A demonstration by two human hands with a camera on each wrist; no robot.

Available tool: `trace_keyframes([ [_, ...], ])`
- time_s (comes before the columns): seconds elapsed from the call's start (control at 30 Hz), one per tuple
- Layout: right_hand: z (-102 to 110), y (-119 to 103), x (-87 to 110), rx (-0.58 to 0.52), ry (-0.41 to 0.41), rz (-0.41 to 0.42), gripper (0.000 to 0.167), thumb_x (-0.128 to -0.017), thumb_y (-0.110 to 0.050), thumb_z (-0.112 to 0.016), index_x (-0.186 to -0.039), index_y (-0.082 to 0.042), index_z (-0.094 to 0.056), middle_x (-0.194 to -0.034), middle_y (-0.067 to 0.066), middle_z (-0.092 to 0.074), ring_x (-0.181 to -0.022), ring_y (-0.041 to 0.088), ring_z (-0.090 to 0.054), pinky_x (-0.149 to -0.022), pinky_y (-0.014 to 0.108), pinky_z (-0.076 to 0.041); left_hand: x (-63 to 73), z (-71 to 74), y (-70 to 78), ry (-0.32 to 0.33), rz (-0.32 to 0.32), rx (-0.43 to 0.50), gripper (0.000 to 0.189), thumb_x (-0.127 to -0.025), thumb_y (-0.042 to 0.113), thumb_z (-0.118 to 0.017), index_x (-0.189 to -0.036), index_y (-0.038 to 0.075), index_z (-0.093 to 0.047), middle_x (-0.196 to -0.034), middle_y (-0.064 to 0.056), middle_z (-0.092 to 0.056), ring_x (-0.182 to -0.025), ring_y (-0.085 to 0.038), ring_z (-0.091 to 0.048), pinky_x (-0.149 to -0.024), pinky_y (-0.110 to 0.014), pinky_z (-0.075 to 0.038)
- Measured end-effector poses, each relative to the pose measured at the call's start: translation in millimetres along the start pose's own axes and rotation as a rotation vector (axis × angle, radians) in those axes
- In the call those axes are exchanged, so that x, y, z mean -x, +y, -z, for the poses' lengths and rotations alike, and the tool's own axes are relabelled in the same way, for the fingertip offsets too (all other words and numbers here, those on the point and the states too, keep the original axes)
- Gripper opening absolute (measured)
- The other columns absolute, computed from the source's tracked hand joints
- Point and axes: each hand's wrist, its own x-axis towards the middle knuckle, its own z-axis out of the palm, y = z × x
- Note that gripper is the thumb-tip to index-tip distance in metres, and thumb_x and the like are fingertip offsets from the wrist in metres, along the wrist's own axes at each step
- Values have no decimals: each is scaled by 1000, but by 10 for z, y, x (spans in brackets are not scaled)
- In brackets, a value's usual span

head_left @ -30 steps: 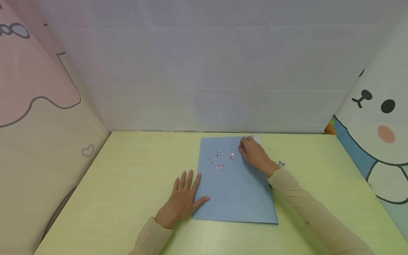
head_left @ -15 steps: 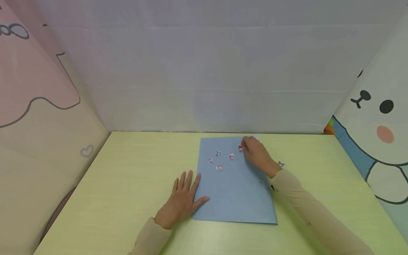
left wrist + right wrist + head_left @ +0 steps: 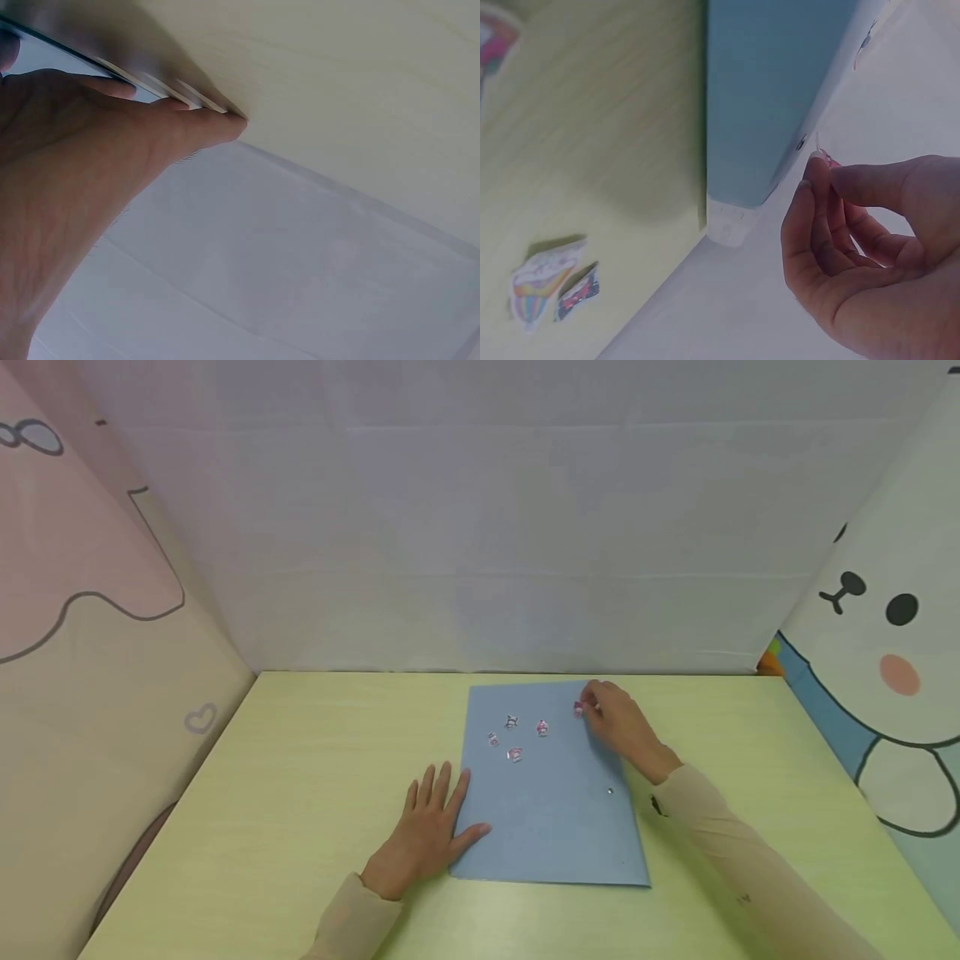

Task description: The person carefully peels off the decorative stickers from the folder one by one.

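Note:
A blue folder (image 3: 555, 827) lies on the table, with several small cartoon stickers (image 3: 542, 728) on its upper half. My left hand (image 3: 426, 839) rests flat with spread fingers on its left edge, thumb over the blue surface; the left wrist view shows this hand (image 3: 97, 142) from the side. My right hand (image 3: 621, 727) is over the folder's upper right edge and pinches a small pink sticker (image 3: 578, 709) between thumb and fingertips. In the right wrist view most of that sticker (image 3: 829, 157) is hidden by the fingers.
A tiny dark-and-white speck (image 3: 611, 791) sits on the folder's right side. On the table to its right lie loose stickers (image 3: 546, 281), partly hidden by my right arm in the head view. A white tab (image 3: 731, 222) shows at the folder's corner. A pale cloth wall (image 3: 480, 568) stands behind.
My right hand has moved a little to the right with the pink sticker, toward the folder's upper right edge. My left hand has stayed in place.

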Motion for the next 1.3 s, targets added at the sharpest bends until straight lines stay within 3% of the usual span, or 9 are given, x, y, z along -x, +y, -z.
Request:
trace_keyframes([
  [0.37,118,91,94,-31,0,-42,4,-96,5,-57,-98,7,-61,-94,20,-65,-84,34,-63,-76,49,-53,1,73,57,-50,42,-4,77,-100,48,-60,-155,-2,-39,-159,-32,-32,-148,-53,-26,-115,-67,-25],
  [1.03,325,235,306,-47,-28,-99,3,-98,1,-64,-98,4,-63,-92,16,-67,-80,28,-64,-74,41,-53,1,13,17,-10,19,1,77,-100,48,-61,-154,-3,-39,-157,-34,-32,-146,-56,-26,-113,-70,-24],
  [1.3,390,290,426,-41,-17,-125,3,-98,1,-63,-100,3,-64,-94,16,-67,-80,27,-66,-70,37,-54,5,39,38,-43,41,-6,78,-100,50,-60,-155,-2,-39,-158,-32,-32,-147,-54,-26,-114,-68,-25],
])
